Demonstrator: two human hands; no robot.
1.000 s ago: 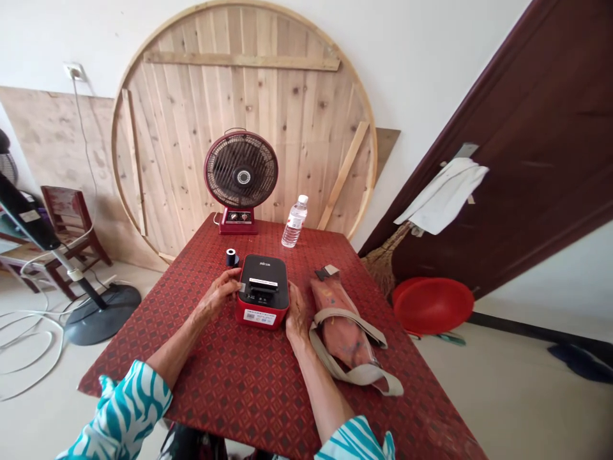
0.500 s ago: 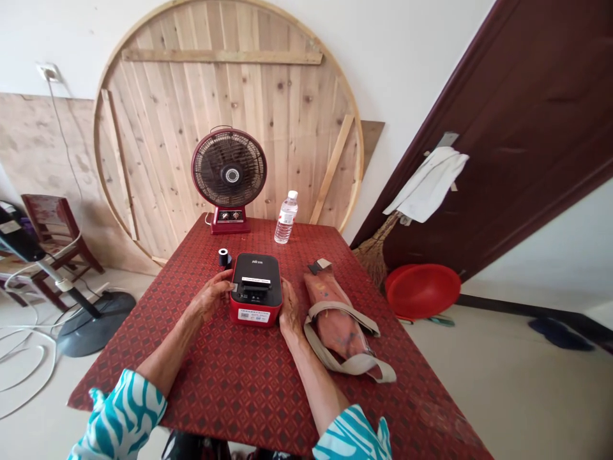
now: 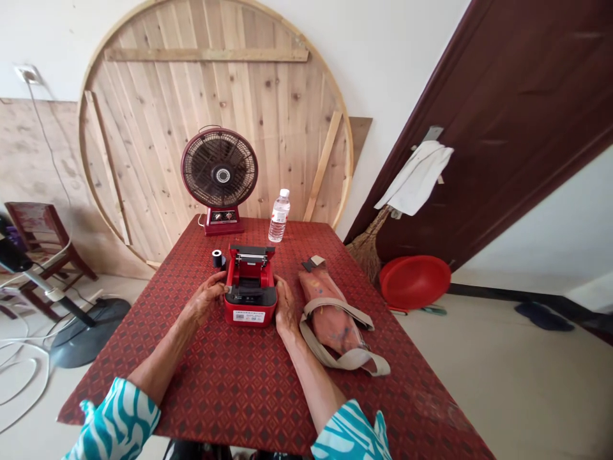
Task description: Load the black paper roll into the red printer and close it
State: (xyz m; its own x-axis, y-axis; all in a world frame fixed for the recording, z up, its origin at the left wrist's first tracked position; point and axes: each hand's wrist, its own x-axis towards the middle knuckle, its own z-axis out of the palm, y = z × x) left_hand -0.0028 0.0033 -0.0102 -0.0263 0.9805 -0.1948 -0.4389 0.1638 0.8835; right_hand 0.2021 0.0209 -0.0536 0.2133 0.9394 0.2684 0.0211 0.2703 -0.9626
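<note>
A red and black label printer (image 3: 251, 308) stands on the patterned red table (image 3: 230, 390), its lid (image 3: 251, 253) raised and the inside showing. My left hand (image 3: 207, 295) lies against its left side, fingertips at the front left corner. Along the right side rests my right hand (image 3: 286, 305), fingers pressed to the casing. Both hands are closed around the printer from either side. Just behind my left hand is a small black and white roll (image 3: 218, 259). A pinkish pouch (image 3: 330, 313) with a beige strap lies to the right of my right hand.
At the table's back stand a red fan (image 3: 220, 179) and a water bottle (image 3: 279, 216). A round wooden panel (image 3: 215, 108) leans on the wall. Right of the table are a red basin (image 3: 414, 281) and a broom (image 3: 366, 249); a black stand base (image 3: 90, 332) is left.
The printer's lid has swung up from closed to open. Both hands remain at its sides. The whole view has shifted slightly.
</note>
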